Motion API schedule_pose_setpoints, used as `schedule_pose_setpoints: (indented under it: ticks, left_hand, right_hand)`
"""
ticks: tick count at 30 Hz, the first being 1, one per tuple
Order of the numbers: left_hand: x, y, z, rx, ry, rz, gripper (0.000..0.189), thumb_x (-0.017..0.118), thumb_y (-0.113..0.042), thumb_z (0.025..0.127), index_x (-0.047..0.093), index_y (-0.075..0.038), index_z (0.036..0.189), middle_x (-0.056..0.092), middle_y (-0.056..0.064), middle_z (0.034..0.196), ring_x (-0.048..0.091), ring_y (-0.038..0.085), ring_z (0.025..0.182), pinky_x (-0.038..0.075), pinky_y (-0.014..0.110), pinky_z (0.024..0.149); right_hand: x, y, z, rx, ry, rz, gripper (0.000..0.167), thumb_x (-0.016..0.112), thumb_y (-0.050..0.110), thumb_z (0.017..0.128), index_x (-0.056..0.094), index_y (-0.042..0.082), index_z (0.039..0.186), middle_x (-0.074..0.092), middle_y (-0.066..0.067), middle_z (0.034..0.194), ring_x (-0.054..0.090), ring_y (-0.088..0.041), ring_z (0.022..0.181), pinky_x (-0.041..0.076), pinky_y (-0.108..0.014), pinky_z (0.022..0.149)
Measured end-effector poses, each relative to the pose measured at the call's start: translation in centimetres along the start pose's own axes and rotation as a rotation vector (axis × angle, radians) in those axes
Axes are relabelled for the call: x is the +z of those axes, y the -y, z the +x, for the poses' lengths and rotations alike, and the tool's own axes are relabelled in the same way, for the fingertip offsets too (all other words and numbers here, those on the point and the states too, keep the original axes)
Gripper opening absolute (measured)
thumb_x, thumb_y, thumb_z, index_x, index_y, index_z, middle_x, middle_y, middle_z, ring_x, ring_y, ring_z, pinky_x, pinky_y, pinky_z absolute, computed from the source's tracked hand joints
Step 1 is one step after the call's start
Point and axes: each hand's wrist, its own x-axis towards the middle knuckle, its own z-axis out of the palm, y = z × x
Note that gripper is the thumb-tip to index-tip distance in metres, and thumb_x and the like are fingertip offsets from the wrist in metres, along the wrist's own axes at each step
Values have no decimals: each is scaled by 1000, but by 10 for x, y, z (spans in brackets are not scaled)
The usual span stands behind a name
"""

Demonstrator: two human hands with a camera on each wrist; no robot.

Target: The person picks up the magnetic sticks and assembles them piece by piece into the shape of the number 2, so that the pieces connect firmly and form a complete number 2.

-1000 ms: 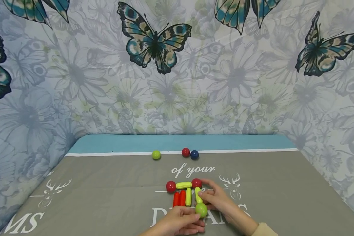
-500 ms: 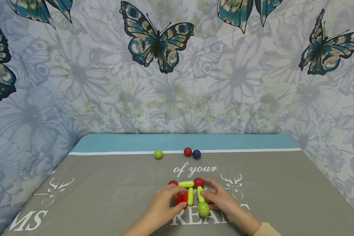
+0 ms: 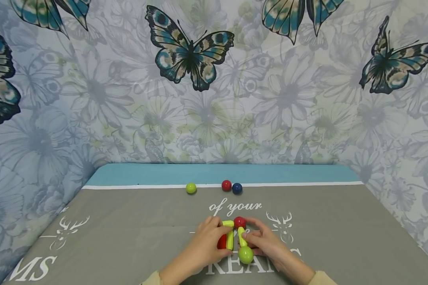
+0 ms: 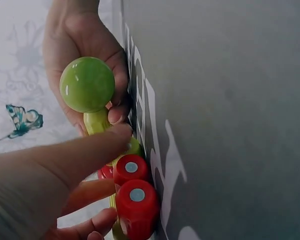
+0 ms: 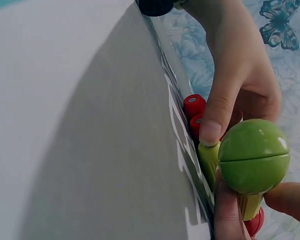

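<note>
My right hand (image 3: 267, 239) pinches a yellow-green toy rod (image 3: 241, 236). A large green ball (image 3: 245, 255) sits on its near end and a red ball (image 3: 239, 222) is at its far end. Another yellow-green rod (image 3: 228, 223) runs crosswise leftward from that red ball. My left hand (image 3: 208, 239) spans a third yellow-green rod (image 3: 230, 240), thumb on its near end and fingers toward its far end. Beside it, two red rods (image 4: 136, 210) with silver discs on their ends lie together under the left palm. The left hand hides the second red ball in the head view.
Toward the back of the table lie a small green ball (image 3: 190, 188), a red ball (image 3: 226, 185) and a dark blue ball (image 3: 237, 189). A grey printed cloth (image 3: 135, 221) with a blue back band covers the table. Behind it hangs a butterfly-patterned curtain (image 3: 128, 130).
My left hand has left the green ball, moved up over the red rods, then right to the loose yellow-green rod. The right hand keeps its pinch in about the same place.
</note>
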Motion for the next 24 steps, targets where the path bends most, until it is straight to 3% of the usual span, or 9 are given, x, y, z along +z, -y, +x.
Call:
schedule_pose_setpoints:
  ticks: [7, 13, 24]
  left_hand:
    - [2, 4, 0, 39, 7, 55, 55, 82, -35, 71, 66, -16, 120, 47, -7, 95, 36, 12, 88, 33, 30, 73]
    - [5, 7, -1, 37, -2, 7, 54, 82, -32, 71, 66, -18, 120, 60, -3, 117, 41, 12, 91, 36, 30, 73]
    - [13, 13, 0, 3, -37, -69, 53, 84, -33, 69, 68, -19, 117, 63, -8, 112, 41, 10, 89, 35, 30, 70]
  right_hand:
    - [0, -2, 1, -20, 9, 11, 65, 62, 17, 90, 27, -2, 142, 65, -8, 90, 61, -18, 76, 52, -32, 65]
    - [0, -3, 1, -22, 15, 25, 64, 61, 14, 90, 27, -2, 141, 65, -9, 90, 62, -19, 76, 53, -32, 65]
    - [1, -1, 1, -17, 18, 36, 64, 64, 16, 89, 29, -1, 141, 64, -7, 87, 62, -18, 76, 53, -31, 65]
